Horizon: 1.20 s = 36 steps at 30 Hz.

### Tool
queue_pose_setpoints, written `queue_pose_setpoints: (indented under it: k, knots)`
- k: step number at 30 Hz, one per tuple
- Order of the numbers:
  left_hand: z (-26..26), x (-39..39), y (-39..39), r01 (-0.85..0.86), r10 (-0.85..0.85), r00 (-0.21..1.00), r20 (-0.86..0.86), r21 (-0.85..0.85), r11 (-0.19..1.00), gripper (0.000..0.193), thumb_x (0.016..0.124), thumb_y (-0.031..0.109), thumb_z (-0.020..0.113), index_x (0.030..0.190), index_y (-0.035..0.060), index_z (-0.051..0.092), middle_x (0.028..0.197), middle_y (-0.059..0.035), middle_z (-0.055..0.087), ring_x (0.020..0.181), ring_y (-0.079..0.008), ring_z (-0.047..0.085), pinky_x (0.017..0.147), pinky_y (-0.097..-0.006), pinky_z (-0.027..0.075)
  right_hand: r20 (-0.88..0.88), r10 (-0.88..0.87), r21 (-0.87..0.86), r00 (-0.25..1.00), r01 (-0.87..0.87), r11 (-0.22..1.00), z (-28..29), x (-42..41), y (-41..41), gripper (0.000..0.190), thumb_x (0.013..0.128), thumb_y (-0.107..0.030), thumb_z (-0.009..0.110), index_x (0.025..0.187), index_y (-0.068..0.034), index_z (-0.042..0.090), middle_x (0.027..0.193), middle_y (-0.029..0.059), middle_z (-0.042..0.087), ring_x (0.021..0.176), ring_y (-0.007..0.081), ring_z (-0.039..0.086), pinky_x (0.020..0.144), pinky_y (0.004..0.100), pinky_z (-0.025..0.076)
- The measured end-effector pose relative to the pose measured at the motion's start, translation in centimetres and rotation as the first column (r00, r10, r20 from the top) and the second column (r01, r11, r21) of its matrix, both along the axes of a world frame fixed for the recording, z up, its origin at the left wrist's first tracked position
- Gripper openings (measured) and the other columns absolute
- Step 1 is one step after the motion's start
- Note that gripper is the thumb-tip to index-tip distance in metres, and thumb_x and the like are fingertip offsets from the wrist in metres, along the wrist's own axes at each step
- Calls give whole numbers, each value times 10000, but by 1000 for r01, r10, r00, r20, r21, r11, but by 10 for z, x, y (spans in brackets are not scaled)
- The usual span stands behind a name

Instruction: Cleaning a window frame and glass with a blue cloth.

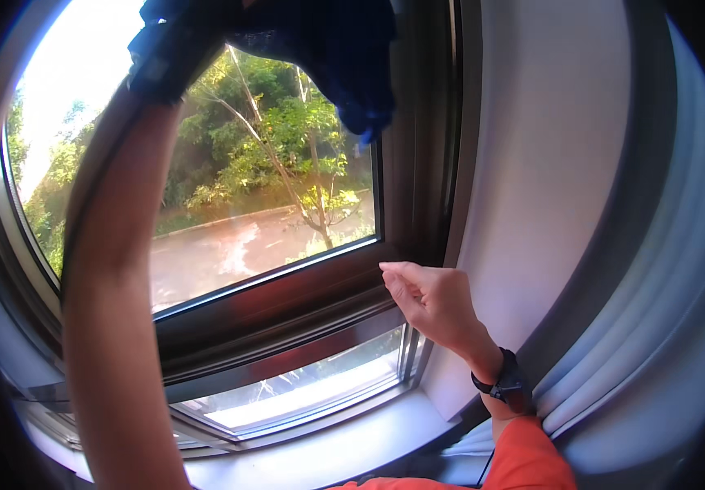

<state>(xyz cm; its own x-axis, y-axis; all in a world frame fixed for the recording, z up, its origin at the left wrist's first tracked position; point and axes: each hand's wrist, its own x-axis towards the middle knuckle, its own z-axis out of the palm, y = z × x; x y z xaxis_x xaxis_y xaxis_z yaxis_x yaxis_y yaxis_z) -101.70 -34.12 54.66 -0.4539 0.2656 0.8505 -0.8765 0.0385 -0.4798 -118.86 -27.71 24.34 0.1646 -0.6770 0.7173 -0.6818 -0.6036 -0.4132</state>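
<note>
My left forearm reaches up the left side of the view, a dark band around its wrist. My left hand (221,21) is in deep shade at the top edge, its fingers not discernible. A dark blue cloth (352,61) hangs beside it, in front of the upper window pane. Below and to the right, my right hand (429,297) has its fingers curled and its thumb and index fingertips close together, with nothing visible between them. It is near the lower right corner of the dark brown window frame (279,294). A black watch (507,383) is on the right wrist.
Below the frame lies a white windowsill (328,444), with a lower window section (303,392) above it. A pale wall (548,135) and a light curtain (653,294) stand to the right. Trees and a paved road show through the glass.
</note>
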Motion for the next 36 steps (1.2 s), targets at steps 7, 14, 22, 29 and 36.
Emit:
queue_pose_setpoints:
  k: [7, 14, 22, 29, 36]
  knots:
    - [-139, -5, -60, 68, -165, 975, 146, 512, 856, 643, 726, 75, 512, 1342, 130, 339, 853, -171, 570, 827, -299, 546, 772, -413, 409, 156, 712, -258, 684, -668, 698, 29, -9, 45, 205, 746, -59, 590, 944, -21, 632, 814, 106, 647, 646, 187, 625, 580, 261, 496]
    - [-264, 62, -15, -8, -155, 970, 187, 663, 749, 700, 741, 172, 564, 1381, 172, 280, 830, -88, 552, 827, -242, 531, 802, -375, 393, -44, 961, -164, 274, -951, 264, 70, -20, 129, 239, 806, -213, 578, 1038, -155, 569, 946, 67, 547, 839, 187, 496, 744, 323, 412]
    - [-288, 165, 27, -207, 226, 972, 70, 712, 671, 738, 702, 164, 575, 1375, 97, 278, 763, -111, 533, 740, -261, 514, 724, -400, 391, 253, 907, -433, 336, -799, 417, 67, 38, 156, 124, 799, -7, 602, 746, -114, 567, 753, -8, 521, 713, 109, 494, 699, 242, 352]
    - [-284, 254, 45, -345, 478, 874, -87, 581, 737, 726, 732, 129, 541, 1375, 32, 216, 991, -151, 520, 861, -298, 493, 769, -419, 375, 380, 836, -362, 396, -768, 528, 58, 53, 169, 211, 844, -30, 512, 657, -126, 532, 620, -34, 518, 538, 84, 461, 685, 232, 338]
    - [-290, 301, 44, -286, 572, 772, -279, 651, 703, 662, 772, 91, 524, 1336, -55, 211, 1202, -204, 435, 1108, -346, 407, 931, -437, 294, 351, 829, -362, 436, -753, 549, 50, 59, 168, 130, 841, -92, 517, 732, -159, 539, 636, -42, 499, 560, 88, 450, 684, 263, 332]
